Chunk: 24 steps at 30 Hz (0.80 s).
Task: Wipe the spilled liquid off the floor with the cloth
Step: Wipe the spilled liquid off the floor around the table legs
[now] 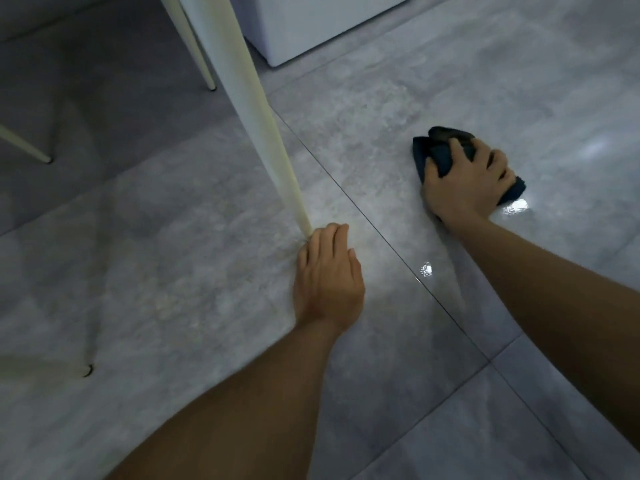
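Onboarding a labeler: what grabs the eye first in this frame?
The right hand pressing a dark blue cloth onto the grey tiled floor, right of centre. Next, the left hand planted flat at the foot of a cream table leg mid-frame. Shiny wet patches glint between the arms and beside the cloth.

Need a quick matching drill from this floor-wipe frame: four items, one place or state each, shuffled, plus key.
Items
1. cloth
2. left hand
3. table leg
4. wet patch

Descriptions
A. cream, slanting down to the tiles
B. glinting on the floor between the two forearms
C. dark blue, bunched under the right hand
D. flat on the floor at the foot of the leg

Pairs: 1-C, 2-D, 3-A, 4-B
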Each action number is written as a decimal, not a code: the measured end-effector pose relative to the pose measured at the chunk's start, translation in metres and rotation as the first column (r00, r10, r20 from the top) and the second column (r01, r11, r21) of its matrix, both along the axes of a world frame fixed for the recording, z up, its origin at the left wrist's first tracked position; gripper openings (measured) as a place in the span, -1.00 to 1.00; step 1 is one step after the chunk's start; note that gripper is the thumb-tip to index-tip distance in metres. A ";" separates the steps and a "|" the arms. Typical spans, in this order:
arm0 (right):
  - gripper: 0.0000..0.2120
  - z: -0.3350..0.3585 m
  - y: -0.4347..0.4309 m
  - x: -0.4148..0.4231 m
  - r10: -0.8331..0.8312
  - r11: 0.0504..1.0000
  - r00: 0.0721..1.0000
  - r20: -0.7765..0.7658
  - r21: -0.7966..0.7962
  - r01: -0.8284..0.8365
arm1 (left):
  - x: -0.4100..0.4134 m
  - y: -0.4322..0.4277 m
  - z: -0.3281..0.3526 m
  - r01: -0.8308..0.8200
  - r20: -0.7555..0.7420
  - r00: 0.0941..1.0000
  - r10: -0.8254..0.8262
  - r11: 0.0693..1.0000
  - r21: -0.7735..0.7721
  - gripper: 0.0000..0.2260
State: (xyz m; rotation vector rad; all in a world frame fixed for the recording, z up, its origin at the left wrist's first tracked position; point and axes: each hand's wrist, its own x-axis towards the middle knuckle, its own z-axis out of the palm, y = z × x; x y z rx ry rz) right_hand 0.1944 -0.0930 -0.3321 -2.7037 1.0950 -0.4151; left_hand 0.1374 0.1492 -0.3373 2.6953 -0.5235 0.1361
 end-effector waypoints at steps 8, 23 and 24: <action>-0.50 -0.004 0.091 -0.001 0.519 0.853 0.854 0.033 -0.082 -0.515 | 0.000 0.002 -0.002 0.003 -0.049 0.999 -0.007 0.996 -0.091 -0.62; -0.50 -0.006 0.074 -0.048 0.426 0.902 0.904 0.043 -0.091 -0.421 | 0.001 0.011 0.003 0.020 0.006 1.000 -0.019 0.968 -0.251 -0.79; -0.47 -0.004 0.061 -0.048 0.382 0.922 0.923 0.033 -0.087 -0.378 | 0.001 0.011 0.001 0.019 0.025 1.000 -0.013 0.967 -0.253 -0.78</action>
